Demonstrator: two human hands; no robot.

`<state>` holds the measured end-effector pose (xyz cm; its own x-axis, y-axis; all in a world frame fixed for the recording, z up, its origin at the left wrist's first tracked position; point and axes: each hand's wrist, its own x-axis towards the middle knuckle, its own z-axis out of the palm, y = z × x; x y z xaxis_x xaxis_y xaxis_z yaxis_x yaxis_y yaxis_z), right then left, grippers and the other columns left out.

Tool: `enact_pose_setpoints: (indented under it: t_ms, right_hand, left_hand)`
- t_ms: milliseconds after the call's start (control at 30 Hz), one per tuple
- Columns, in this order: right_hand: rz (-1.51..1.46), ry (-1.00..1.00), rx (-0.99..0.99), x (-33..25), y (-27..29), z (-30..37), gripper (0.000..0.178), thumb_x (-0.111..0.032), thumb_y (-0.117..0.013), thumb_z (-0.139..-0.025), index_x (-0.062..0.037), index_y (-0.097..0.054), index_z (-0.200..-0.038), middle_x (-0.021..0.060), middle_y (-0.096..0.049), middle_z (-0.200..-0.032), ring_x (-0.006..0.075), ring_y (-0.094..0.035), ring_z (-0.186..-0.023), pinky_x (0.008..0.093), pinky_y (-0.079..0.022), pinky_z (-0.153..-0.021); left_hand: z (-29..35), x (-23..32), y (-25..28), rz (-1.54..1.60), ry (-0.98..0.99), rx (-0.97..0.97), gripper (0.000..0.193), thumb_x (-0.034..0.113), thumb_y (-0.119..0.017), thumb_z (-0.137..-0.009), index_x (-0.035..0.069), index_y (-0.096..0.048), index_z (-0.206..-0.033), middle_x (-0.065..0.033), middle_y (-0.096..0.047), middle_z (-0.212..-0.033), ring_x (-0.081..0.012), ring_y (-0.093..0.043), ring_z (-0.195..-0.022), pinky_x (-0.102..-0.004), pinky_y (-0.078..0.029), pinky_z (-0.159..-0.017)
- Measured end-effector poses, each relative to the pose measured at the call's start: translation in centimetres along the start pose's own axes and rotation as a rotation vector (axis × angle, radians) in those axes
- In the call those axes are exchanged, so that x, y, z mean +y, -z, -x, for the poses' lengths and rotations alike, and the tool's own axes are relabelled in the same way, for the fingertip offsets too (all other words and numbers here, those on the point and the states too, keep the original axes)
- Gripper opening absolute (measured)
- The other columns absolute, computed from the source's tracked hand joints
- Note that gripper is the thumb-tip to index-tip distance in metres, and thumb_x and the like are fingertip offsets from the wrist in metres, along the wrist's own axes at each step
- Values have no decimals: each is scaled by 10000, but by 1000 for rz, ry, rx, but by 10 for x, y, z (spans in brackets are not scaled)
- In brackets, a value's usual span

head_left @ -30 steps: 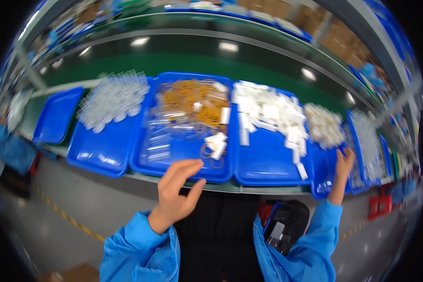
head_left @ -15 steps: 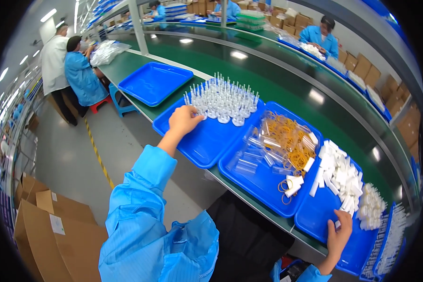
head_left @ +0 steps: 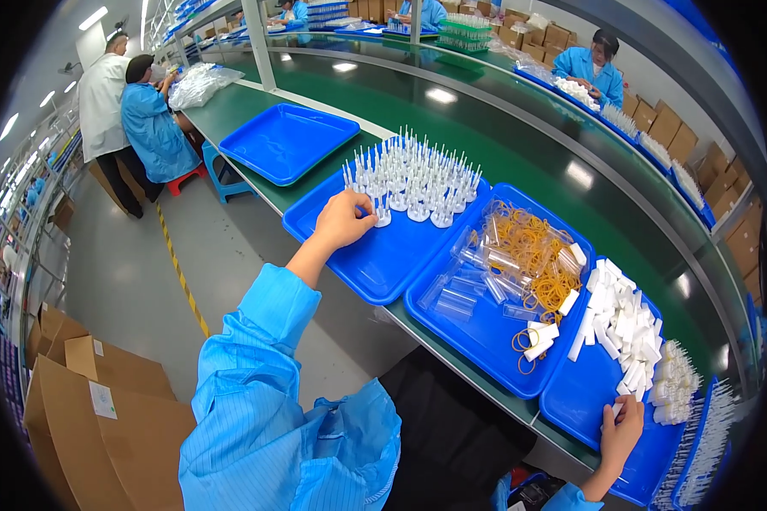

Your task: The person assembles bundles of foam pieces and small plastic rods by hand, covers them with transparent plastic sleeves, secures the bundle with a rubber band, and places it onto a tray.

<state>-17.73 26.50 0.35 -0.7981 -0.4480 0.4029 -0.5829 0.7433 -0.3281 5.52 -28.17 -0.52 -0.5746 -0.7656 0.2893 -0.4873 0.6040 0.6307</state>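
Note:
My left hand (head_left: 346, 220) is at the near left edge of a cluster of clear plastic parts (head_left: 418, 183) with round bases and thin upright stems. Its thumb and fingers are curled together against the base of one such part. The cluster stands on a blue tray (head_left: 371, 264). Over another blue tray (head_left: 571, 400), at the right, my right hand (head_left: 624, 433) is closed on a small white piece (head_left: 617, 410), mostly covered by the fingers. Just beyond it lies a heap of white rectangular pieces (head_left: 622, 319).
Between my hands, a blue tray (head_left: 486, 349) holds clear tubes (head_left: 460, 300) and tan rubber bands (head_left: 528, 234). Another blue tray (head_left: 290, 145) stands far left. Whitish parts (head_left: 675, 379) lie at far right. A green conveyor (head_left: 477, 140) runs behind; cardboard boxes (head_left: 119, 417) stand lower left. Co-workers sit beyond.
The whole view has shifted slightly. My left hand stays at the edge of the stemmed parts. The fingers of my right hand have curled a little around the white piece.

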Motion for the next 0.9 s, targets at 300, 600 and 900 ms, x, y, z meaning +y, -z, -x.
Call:
enact_pose_setpoints:
  t_ms: [300,600,900]
  right_hand:
    - [-93,-214,82,8,-4,-6,161,21,-566,-744,1,-528,-899,130,-538,-789,240,-549,-710,353,-456,-677]
    - [-807,-12,276,-52,-7,21,197,75,-558,-850,30,-645,-1021,100,-548,-1078,173,-539,-974,268,-441,-836]
    - [-1346,93,204,-160,-11,36,269,78,-538,-879,16,-464,-1130,184,-610,-1027,206,-592,-956,327,-470,-837]
  left_hand:
    - [56,66,10,604,-15,131,55,30,-645,-832,-15,-645,-863,-106,-688,-849,-157,-681,-684,-268,-530,-589]
    - [149,180,-55,785,-352,-209,110,-49,-705,-779,-37,-652,-874,-174,-685,-1022,-177,-685,-812,-255,-564,-678]
    - [179,210,-92,754,-421,-248,186,-97,-716,-747,-33,-654,-910,-149,-690,-1018,-202,-701,-843,-263,-578,-700]
